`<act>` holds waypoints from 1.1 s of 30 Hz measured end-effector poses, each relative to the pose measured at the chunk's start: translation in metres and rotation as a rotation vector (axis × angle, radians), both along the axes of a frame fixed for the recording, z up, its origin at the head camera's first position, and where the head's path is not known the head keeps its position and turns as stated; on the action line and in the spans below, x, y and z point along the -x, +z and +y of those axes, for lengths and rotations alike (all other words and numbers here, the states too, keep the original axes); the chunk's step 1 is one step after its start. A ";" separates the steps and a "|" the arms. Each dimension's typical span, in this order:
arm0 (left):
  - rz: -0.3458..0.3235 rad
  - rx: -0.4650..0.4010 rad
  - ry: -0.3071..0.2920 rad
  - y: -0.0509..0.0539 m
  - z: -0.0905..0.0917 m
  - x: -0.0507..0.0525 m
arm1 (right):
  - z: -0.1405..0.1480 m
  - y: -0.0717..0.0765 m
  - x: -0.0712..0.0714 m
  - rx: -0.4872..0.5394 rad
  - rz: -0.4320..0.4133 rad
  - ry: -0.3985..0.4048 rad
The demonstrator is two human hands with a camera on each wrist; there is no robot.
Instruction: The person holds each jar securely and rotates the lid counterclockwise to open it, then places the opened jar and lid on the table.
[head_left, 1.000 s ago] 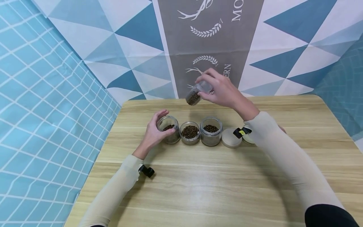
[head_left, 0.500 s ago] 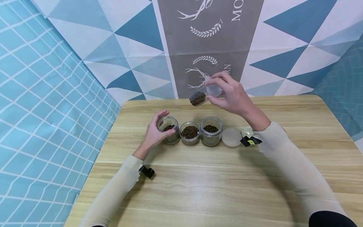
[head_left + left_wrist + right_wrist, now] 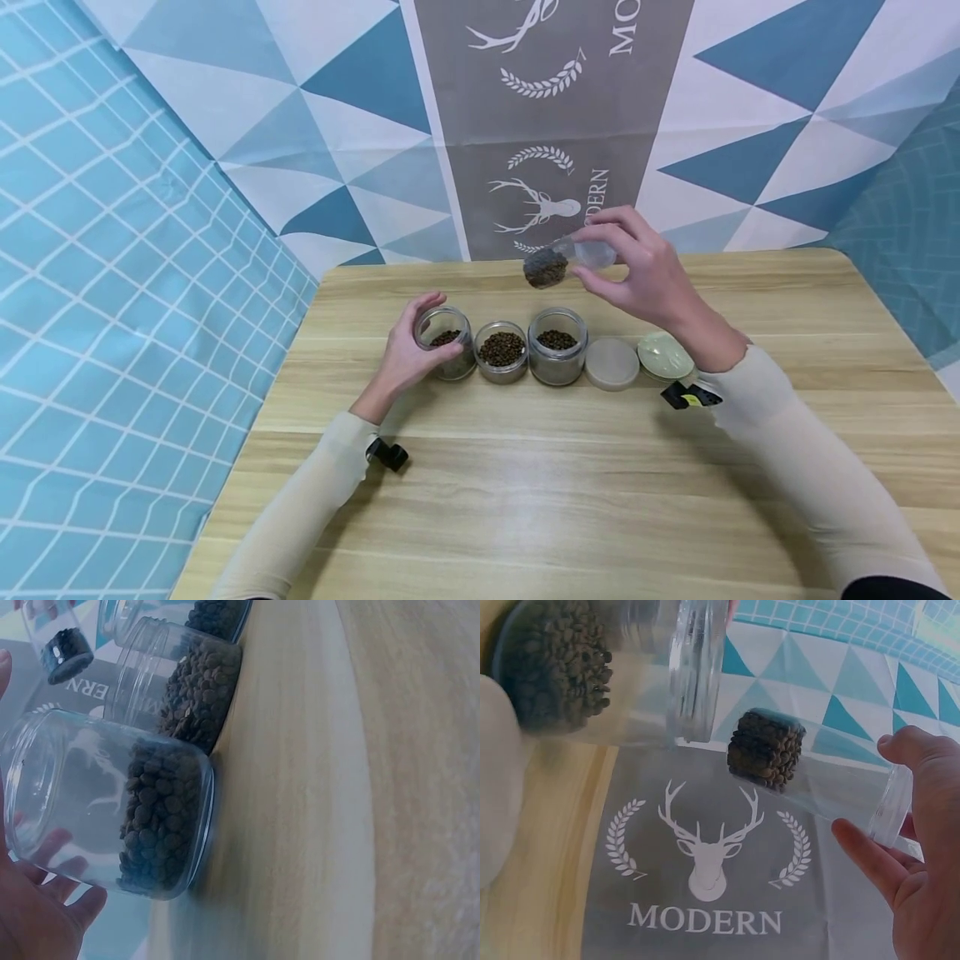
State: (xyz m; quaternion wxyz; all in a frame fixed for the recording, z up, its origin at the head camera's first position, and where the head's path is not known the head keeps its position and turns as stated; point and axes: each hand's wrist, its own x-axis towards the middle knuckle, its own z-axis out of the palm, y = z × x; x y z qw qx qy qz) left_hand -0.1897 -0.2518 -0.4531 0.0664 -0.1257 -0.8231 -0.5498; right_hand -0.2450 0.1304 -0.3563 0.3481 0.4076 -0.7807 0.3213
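My left hand (image 3: 414, 350) holds the leftmost glass jar (image 3: 446, 367), thumb across the near side and fingers round the far side; dark brown beans (image 3: 161, 817) fill its lower part. To its right stand a short jar (image 3: 503, 377) of beans and a taller open jar (image 3: 557, 373), also partly filled. Above the table's back part, my right hand (image 3: 648, 275) pinches a small clear cup (image 3: 832, 765) near its rim. The cup is tilted, with its bottom toward the left and beans (image 3: 765, 750) gathered there.
A whitish round lid (image 3: 612, 364) lies right of the tall jar. Beside it is a pale green lid (image 3: 665, 356), close to my right wrist. The wooden table (image 3: 525, 492) ends at the back against a patterned cloth (image 3: 375, 117).
My right hand has moved right and lower in the head view, taking the cup of beans along. The pale green lid has come out from behind my sleeve. My left hand stays on its jar.
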 end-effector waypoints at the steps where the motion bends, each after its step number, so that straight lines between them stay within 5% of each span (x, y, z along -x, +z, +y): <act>1: 0.002 0.000 0.001 0.000 0.000 -0.001 | 0.002 -0.001 -0.002 0.004 -0.004 -0.005; 8: 0.012 0.008 0.012 0.006 -0.002 0.000 | 0.010 -0.008 -0.009 0.021 -0.027 -0.020; 13: 0.048 0.057 0.011 0.021 -0.001 0.004 | 0.013 -0.012 -0.008 0.020 -0.037 -0.022; 22: 0.168 0.126 -0.006 0.060 0.001 0.018 | 0.016 -0.014 -0.008 0.030 -0.049 -0.034; 27: 0.237 0.251 -0.003 0.068 0.013 0.020 | 0.015 -0.014 -0.010 0.043 -0.044 -0.019; 33: 0.409 0.392 -0.030 0.072 0.030 0.024 | 0.012 -0.014 -0.012 0.057 -0.038 -0.003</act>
